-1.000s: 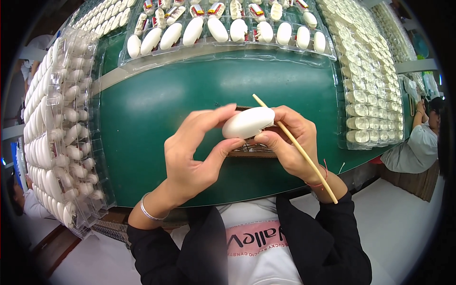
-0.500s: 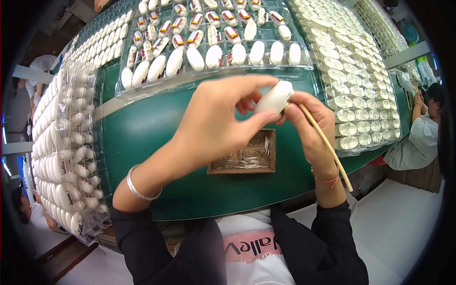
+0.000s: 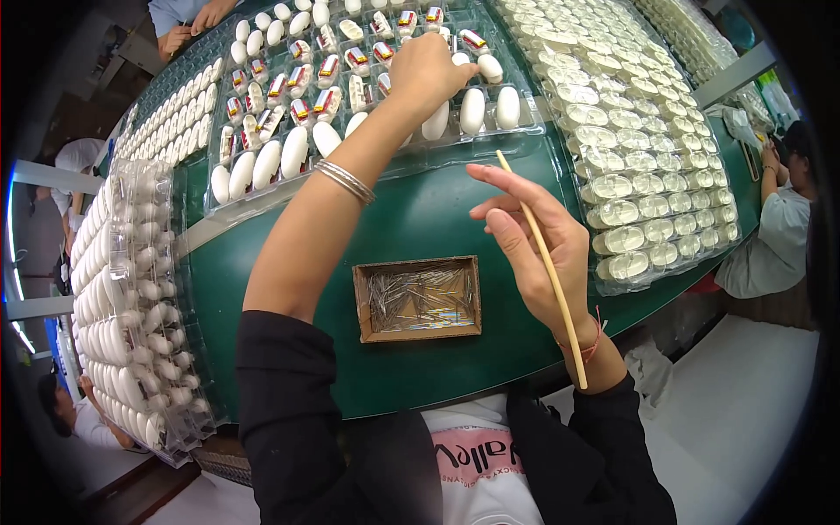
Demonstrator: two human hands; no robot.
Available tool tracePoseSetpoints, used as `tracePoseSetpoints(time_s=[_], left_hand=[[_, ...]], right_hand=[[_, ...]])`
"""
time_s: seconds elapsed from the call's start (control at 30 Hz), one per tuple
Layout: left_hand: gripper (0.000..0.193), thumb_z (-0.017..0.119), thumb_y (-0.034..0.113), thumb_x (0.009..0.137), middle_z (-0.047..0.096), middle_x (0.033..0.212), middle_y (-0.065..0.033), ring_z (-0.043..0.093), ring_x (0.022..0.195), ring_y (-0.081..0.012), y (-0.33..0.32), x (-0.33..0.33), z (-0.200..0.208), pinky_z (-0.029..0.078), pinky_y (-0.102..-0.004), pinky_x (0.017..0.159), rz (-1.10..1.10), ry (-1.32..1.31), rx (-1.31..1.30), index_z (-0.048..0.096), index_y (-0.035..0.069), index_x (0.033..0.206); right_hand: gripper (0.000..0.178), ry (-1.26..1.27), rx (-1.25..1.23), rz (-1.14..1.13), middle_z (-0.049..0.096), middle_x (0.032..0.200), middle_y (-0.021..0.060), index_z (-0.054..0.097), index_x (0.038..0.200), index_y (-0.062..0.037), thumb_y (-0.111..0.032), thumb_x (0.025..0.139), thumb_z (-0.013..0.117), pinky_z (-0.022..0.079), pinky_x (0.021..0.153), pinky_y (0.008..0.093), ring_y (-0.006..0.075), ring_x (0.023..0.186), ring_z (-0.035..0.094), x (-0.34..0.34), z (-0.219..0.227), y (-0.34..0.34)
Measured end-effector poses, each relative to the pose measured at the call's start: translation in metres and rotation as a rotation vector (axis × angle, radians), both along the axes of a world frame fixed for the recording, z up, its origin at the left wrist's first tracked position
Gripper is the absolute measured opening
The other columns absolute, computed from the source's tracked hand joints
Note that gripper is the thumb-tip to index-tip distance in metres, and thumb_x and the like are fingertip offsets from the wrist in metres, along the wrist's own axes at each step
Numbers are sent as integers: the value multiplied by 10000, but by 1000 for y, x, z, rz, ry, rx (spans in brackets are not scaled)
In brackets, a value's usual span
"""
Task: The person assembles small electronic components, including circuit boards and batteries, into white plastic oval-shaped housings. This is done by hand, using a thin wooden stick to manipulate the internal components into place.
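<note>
My left hand reaches out over the clear plastic tray and is among its far rows. Its thumb shows beside a white oval shell. The other fingertips are hidden behind the hand, so I cannot see whether they hold anything. My right hand is raised in front of the tray, with a thin wooden stick lying slantwise across its palm side, held by the fingers. Its thumb and forefinger are apart. In the tray, white shells sit in the near row, and opened ones with red-and-silver parts fill the middle.
A small cardboard box of thin pins stands on the green table. Stacked trays of white shells rise at the left, and stacked trays of clear-covered ovals at the right. Other people's hands are at the far edge.
My left hand has left the white shell held before my right hand and stretched forward to the tray. That shell is gone from between the hands. My right hand, still with the stick, has lowered.
</note>
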State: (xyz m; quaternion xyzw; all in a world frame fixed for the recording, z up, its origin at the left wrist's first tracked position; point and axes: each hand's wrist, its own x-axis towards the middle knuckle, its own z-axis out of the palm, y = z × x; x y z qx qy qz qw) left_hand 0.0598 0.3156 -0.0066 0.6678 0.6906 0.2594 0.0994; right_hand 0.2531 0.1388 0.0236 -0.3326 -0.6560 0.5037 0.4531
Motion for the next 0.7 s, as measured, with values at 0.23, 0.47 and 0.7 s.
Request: tracePoseSetpoints(time_s=[0.23,0.47,0.7], left_hand=[[429,706,479,738,713,824,-170,637,864,-388,-20,-25,8,517,-430,802,109,371,77,761,62,823],[397,687,403,674,712,828,-161,650,833,-315,-29,-46,28,530,-393,752,101,88,-213,736,27,791],[299,606,175,953,686,886,-26,573,733,-59,-169,-44,61,463,-198,675,-307,-789,-320,639,-10,1186]], right_hand=[[299,-40,34,-7,658,1218,108,588,1259,19,-48,970,550,502,772,230,98,898,636,3,-2,1],[288,-54,-12,21,664,1199,96,599,1245,18,-41,966,557,502,757,223,97,910,640,-5,-12,-1],[409,-326,687,-206,647,1225,169,611,1222,13,30,822,700,527,836,299,240,945,665,-12,-8,2]])
